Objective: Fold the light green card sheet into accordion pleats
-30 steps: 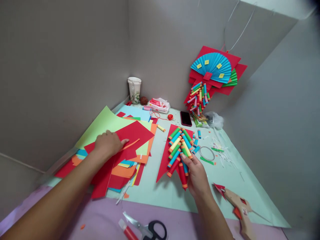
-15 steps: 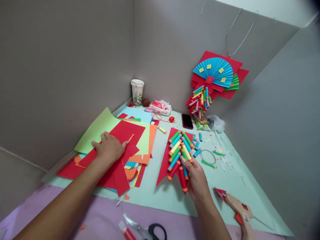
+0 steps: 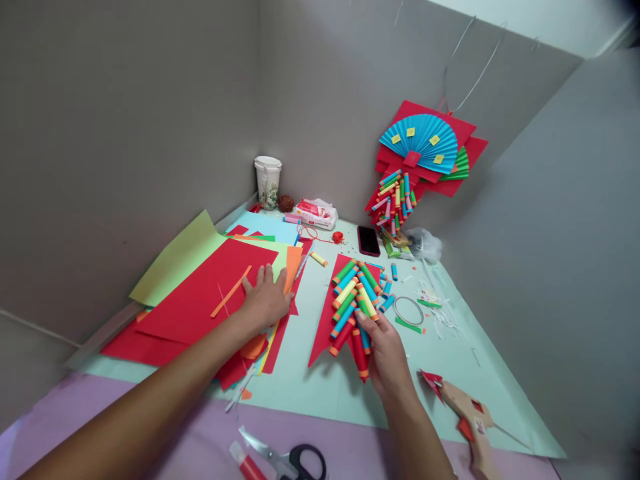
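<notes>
My left hand [image 3: 267, 300] lies with fingers spread on the right side of a pile of coloured paper, touching red, pale green and orange sheets. A thin orange paper strip [image 3: 231, 291] rests beside its fingers on a red sheet [image 3: 185, 293]. In my right hand [image 3: 384, 357], thumb on top, is the lower right part of a string of paper firecrackers [image 3: 345, 301], made of green, blue, yellow and red rolls with orange ends. Behind the rolls is a red paper piece [image 3: 320, 337] with pointed lower corners. My right palm is partly hidden.
Scissors [image 3: 305, 461], a red glue tube [image 3: 250, 467] and a glue gun [image 3: 467, 407] lie near the front. A phone [image 3: 369, 241], a wire ring [image 3: 409, 311] and loose blue rolls [image 3: 387, 303] are farther back. A red fan decoration [image 3: 420, 143] hangs at the back wall.
My left hand has moved right across the paper pile, and its fingers now point away from me. The red scraps under it have shifted. My right hand still holds the firecrackers.
</notes>
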`<state>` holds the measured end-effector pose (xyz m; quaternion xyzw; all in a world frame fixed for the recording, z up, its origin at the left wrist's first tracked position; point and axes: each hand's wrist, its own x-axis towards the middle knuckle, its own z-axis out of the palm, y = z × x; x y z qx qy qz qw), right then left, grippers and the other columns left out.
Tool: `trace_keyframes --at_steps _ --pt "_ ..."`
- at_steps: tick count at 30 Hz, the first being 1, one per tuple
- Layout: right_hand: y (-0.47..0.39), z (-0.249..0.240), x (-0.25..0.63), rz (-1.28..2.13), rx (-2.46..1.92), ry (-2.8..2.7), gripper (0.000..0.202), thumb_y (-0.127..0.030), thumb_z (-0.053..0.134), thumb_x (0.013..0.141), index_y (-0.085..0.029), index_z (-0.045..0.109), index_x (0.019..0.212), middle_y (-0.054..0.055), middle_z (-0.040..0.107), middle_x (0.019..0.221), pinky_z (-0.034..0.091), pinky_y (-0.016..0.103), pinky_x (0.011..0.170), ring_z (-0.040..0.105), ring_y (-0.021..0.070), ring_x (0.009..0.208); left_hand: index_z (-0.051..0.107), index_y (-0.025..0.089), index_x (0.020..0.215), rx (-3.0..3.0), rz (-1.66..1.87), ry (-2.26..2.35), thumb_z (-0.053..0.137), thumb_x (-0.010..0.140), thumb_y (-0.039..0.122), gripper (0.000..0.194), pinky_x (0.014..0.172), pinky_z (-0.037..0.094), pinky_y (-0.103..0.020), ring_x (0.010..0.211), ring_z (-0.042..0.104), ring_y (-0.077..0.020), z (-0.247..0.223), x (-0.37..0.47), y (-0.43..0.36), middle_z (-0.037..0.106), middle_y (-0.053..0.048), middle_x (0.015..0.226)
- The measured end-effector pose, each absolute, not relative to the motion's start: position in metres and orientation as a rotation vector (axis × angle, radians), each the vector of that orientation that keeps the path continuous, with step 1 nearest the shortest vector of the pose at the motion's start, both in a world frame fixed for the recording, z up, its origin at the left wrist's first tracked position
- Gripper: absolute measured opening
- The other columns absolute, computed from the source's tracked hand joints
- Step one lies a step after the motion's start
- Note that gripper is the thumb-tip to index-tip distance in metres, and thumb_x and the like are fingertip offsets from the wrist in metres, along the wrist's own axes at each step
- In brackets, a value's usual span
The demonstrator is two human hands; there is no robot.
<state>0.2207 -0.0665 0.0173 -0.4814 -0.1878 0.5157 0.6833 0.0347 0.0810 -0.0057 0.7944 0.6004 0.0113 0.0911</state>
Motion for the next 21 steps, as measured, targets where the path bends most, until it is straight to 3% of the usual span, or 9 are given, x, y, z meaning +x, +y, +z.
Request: trace_keyframes --at_steps 5,10,16,21 --pt "-0.064 0.018 0.223 1.147 -1.071 -0.425 0.053 -0.033 0.089 0.067 -0.020 0.070 0.115 0.002 0.076 0.098 0.058 0.024 0.065 0.071 0.0160 0.078 0.028 0.019 0.157 2.336 -0.006 1.787 0.032 0.099 0.048 0.065 0.110 0.021 -0.077 0.153 0.016 -0.0429 -0.005 0.021 0.091 0.020 -0.027 0.164" --pt "-0.064 0.016 0.225 1.151 -1.066 -0.436 0.054 -0.035 0.088 0.069 -0.020 0.069 0.118 0.001 0.076 0.092 0.058 0.025 0.063 0.070 0.0157 0.073 0.021 0.011 0.159 2.428 0.018 1.718 0.042 0.092 0.064 0.088 0.115 0.012 -0.074 0.155 0.007 -0.0425 -0.007 0.036 0.079 0.012 -0.029 0.166" --pt "-0.066 0.016 0.226 1.161 -1.050 -0.451 0.054 -0.036 0.087 0.070 -0.020 0.068 0.119 0.003 0.076 0.100 0.059 0.029 0.073 0.072 0.0205 0.088 0.032 0.014 0.156 2.515 0.036 1.629 0.042 0.096 0.033 0.064 0.115 0.010 -0.076 0.155 0.013 -0.0412 -0.017 0.043 0.061 0.018 -0.025 0.166" --pt "-0.067 0.018 0.227 1.152 -1.050 -0.453 0.052 -0.035 0.087 0.072 -0.020 0.068 0.118 0.003 0.076 0.099 0.059 0.029 0.076 0.072 0.0195 0.089 0.037 0.019 0.154 2.502 0.145 1.587 0.038 0.098 0.029 0.058 0.113 0.009 -0.079 0.154 0.016 -0.0413 -0.025 0.027 0.070 0.021 -0.022 0.166"
